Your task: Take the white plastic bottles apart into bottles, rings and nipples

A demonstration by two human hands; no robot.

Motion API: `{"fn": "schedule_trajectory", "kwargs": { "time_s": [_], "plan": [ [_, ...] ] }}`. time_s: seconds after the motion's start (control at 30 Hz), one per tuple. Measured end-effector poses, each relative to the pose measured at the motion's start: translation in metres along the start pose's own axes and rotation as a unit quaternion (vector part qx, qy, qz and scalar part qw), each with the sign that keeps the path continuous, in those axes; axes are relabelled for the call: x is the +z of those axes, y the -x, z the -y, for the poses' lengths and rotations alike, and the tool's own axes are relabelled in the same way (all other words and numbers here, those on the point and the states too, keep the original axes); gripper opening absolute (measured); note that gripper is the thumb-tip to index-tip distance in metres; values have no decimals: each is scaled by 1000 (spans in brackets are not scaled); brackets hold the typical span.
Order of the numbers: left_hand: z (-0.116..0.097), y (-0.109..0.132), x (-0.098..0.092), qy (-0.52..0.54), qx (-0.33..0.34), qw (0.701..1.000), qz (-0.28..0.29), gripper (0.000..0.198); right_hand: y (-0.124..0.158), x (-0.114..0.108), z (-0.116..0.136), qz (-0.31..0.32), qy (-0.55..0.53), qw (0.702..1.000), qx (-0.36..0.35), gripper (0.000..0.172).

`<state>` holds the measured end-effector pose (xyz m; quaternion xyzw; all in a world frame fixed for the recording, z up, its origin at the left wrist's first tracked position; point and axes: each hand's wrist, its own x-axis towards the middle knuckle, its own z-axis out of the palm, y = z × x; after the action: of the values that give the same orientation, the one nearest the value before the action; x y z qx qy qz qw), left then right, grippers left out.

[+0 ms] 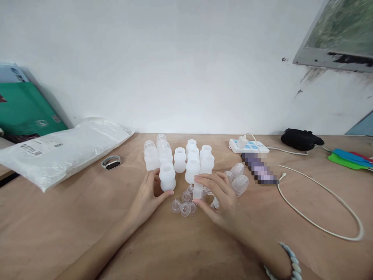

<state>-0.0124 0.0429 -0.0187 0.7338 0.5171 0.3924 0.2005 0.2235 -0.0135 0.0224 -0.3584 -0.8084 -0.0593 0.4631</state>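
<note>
My left hand point(148, 196) grips a small white plastic bottle point(167, 177) standing on the wooden table point(58, 217). My right hand point(217, 196) pinches a small white ring-shaped cap point(197, 190) between thumb and fingers. Between the hands lie several clear small teats point(184, 206). Behind them stands a cluster of several white bottles point(192, 159); those at the left point(151, 153) wear clear domed lids. Two loose clear domed lids point(239, 179) lie right of my right hand.
A large white plastic bag point(64, 149) lies at the left, a wristband point(111, 162) beside it. A green box point(23, 111) leans on the wall. At the right are a power strip point(248, 146), a looping white cable point(320, 210), a black object point(300, 139) and coloured sheets point(349, 158).
</note>
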Motion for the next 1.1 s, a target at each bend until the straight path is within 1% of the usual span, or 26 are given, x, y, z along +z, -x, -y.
{"fn": "schedule_trajectory", "kwargs": {
  "time_s": [0.03, 0.1, 0.13, 0.17, 0.23, 0.33, 0.4, 0.67, 0.9, 1.1],
  "plan": [
    [-1, 1, -1, -6, 1, 1000, -28, 46, 0, 0, -1, -2, 1, 1000, 1, 31],
    [-4, 4, -6, -21, 9, 997, -67, 30, 0, 1, -1, -5, 2, 1000, 2, 31],
    [-5, 5, -8, -30, 15, 997, -72, 27, 1, 1, -2, -5, 2, 1000, 3, 32],
    [-6, 6, -11, -39, 22, 997, -69, 31, 1, 1, -2, -5, 1, 1000, 3, 32],
    [-8, 8, -15, -56, 43, 997, -40, 38, 1, 1, -2, -4, -1, 1000, 2, 33],
    [-8, 7, -15, -72, 78, 994, 19, 35, 0, 0, -1, -2, -4, 1000, 5, 33],
    [-7, 6, -13, -69, 95, 992, 47, 32, 0, -1, -1, -2, -5, 1000, 6, 33],
    [-2, 1, -5, -44, 154, 983, 95, 28, -1, -2, 0, -6, -4, 1000, 6, 32],
    [1, -1, 0, -105, 167, 968, 152, 37, -2, -2, -1, -7, -1, 1000, 7, 32],
    [4, -1, 1, -152, 149, 960, 184, 47, -1, -1, -1, -12, 4, 1000, 9, 32]
  ]
}}
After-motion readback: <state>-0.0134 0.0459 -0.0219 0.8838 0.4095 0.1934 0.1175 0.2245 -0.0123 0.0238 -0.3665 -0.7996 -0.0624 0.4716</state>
